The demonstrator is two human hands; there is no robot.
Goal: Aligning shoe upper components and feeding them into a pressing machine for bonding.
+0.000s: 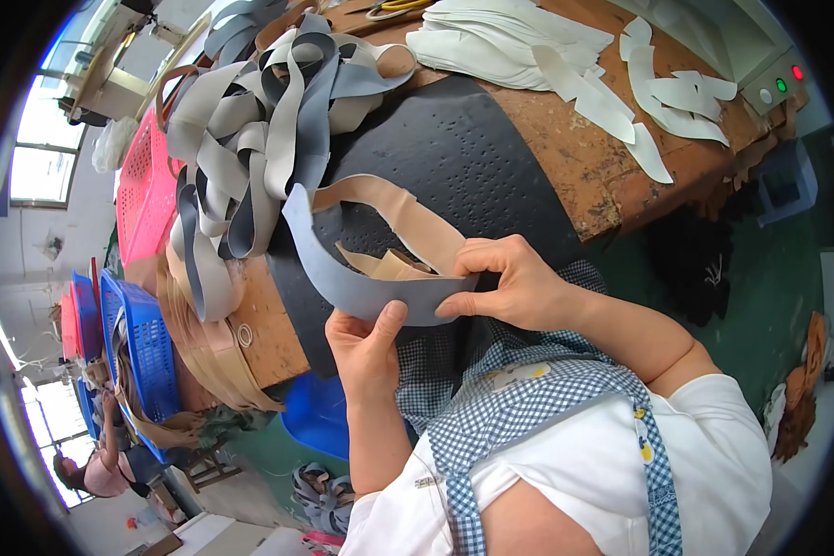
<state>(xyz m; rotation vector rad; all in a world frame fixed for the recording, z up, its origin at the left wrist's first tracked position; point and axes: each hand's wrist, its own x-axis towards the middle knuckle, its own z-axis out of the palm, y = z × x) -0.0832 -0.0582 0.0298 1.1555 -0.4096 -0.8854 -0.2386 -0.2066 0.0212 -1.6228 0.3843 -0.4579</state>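
Observation:
A curved blue-grey strip of leather-like material (pixel 343 283) with a tan inner face is bent into a loop in front of me. My right hand (pixel 519 283) pinches the strip's right end between thumb and fingers. Lower down, my left hand (pixel 368 350) grips its bottom edge, the thumb against the grey face and the other fingers mostly hidden behind. Inside the loop shows a smaller tan piece (pixel 398 267); whether it joins the strip I cannot tell. Beneath lies a black mat (pixel 454 139) dotted with small holes.
A tangled heap of grey strips (pixel 283 120) covers the table's left part. White cut pieces (pixel 510 42) lie at the back, scissors (pixel 394 9) beside them. Pink (pixel 144 190) and blue baskets (pixel 144 343) stand left. A box with lit buttons (pixel 778 85) is far right. Another person (pixel 102 473) works far left.

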